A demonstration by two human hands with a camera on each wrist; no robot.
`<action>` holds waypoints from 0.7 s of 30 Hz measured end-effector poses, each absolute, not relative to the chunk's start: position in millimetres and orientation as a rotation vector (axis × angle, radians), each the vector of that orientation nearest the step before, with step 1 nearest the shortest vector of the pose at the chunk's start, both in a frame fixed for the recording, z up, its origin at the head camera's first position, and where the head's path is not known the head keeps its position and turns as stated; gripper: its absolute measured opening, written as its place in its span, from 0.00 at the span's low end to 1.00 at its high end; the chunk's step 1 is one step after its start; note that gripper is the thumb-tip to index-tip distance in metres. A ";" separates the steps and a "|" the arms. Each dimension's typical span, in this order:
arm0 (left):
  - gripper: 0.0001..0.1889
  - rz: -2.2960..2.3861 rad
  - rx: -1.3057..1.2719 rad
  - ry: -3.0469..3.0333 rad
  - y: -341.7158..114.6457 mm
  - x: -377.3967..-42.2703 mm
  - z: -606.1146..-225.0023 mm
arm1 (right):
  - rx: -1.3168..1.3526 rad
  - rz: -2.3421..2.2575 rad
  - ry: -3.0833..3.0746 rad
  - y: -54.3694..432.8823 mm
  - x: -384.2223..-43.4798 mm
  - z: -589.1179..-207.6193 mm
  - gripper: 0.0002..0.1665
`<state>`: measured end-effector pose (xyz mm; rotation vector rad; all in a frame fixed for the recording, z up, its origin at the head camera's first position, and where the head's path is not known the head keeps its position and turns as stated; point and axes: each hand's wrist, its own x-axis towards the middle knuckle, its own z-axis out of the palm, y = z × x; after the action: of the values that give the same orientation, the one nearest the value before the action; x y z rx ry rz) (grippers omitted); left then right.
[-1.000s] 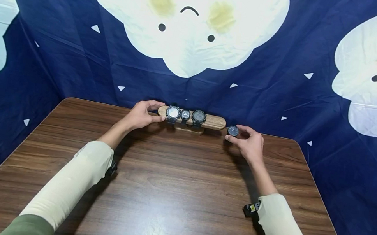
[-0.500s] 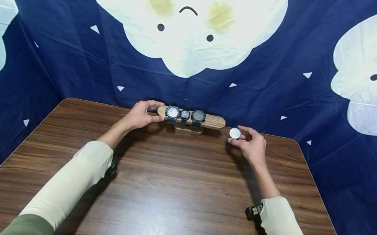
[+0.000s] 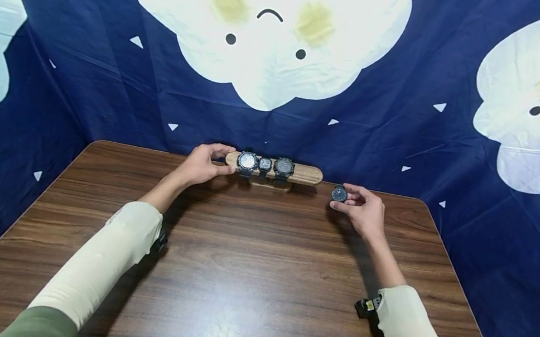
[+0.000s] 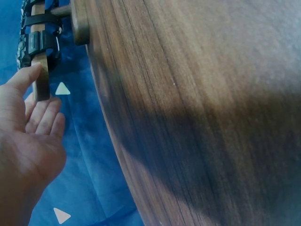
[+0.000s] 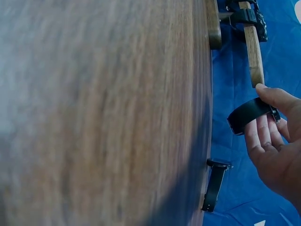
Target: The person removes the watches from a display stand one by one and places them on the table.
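A wooden watch stand (image 3: pixel 308 175) with a rounded bar stands at the table's far edge in the head view. My left hand (image 3: pixel 201 167) grips the bar's left end, thumb in front and fingers behind. Three dark watches are strapped round the bar: a large one with a bright face (image 3: pixel 248 161), a small one (image 3: pixel 264 164) and another large round one (image 3: pixel 283 167). To the right of the bar, my right hand (image 3: pixel 367 209) pinches a black watch (image 3: pixel 339 194) between thumb and fingers. Its closed strap (image 5: pixel 248 114) shows just below the bar's free end in the right wrist view.
The brown wooden table (image 3: pixel 249 256) reaches back to a blue cloth backdrop (image 3: pixel 128 89) with white clouds. A separate black band (image 5: pixel 216 185) with metal ends sits at the table's edge in the right wrist view. Small wrist cameras hang by both sleeves.
My right hand has moved slightly right and nearer with the watch, away from the bar's end. The watch face has tilted, flashing bright and then dark again. My left hand keeps its place.
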<state>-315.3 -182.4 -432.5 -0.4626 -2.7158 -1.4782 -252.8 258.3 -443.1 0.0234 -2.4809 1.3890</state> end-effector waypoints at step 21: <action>0.31 -1.470 -0.472 -2.712 -183.2 -316.8 -435.2 | 0.060 1.379 -2.579 268.6 -247.2 -444.4 0.35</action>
<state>-316.8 -183.2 -435.2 -0.4720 -2.7123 -1.4703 -247.2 268.6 -444.4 0.0603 -2.5790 1.3790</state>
